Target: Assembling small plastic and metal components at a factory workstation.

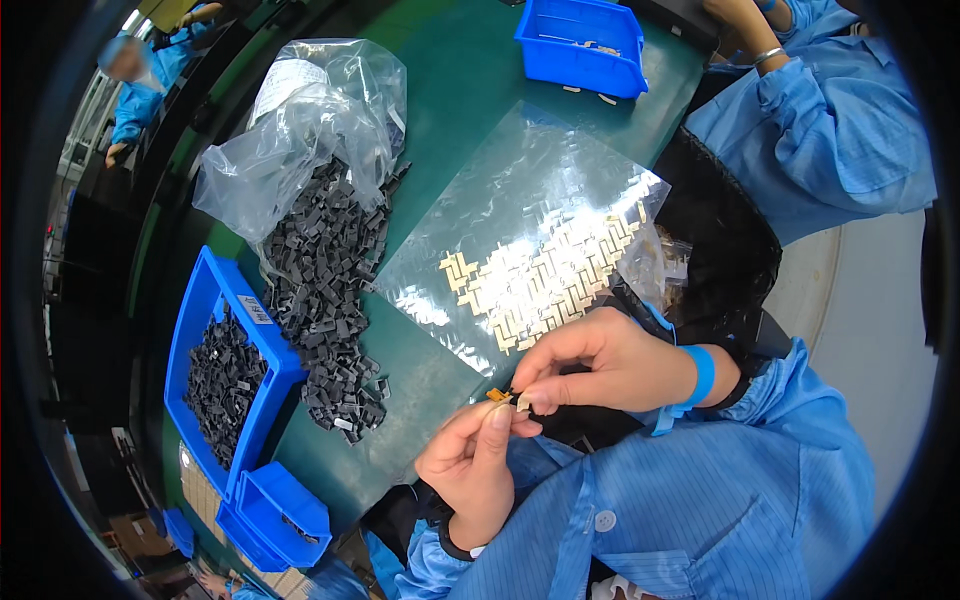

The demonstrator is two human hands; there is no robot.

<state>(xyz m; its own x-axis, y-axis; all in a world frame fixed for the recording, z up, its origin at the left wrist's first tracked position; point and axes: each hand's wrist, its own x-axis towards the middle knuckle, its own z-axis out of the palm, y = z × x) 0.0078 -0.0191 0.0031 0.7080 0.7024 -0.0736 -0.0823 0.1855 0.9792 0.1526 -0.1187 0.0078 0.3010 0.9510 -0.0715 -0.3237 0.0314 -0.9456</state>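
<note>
Close to my body, at the table's near edge, both hands meet around small parts. The thumb and fingers of my left hand (470,465) are closed on a small black part with an orange piece (496,395) at its end. My right hand (610,365) pinches a small cream-coloured piece (524,402) against it; the fingertips hide much of both. Just beyond my hands lies a clear plastic sheet (520,160) with many shiny cream-gold stepped pieces (540,280). A blue band is around my right wrist.
Left of the sheet, a heap of black plastic parts (320,270) spills from a clear bag (300,130). Blue bins stand at the left (262,340), the lower left (300,500) and the far side (580,65). A co-worker's blue sleeve (815,130) is at the right.
</note>
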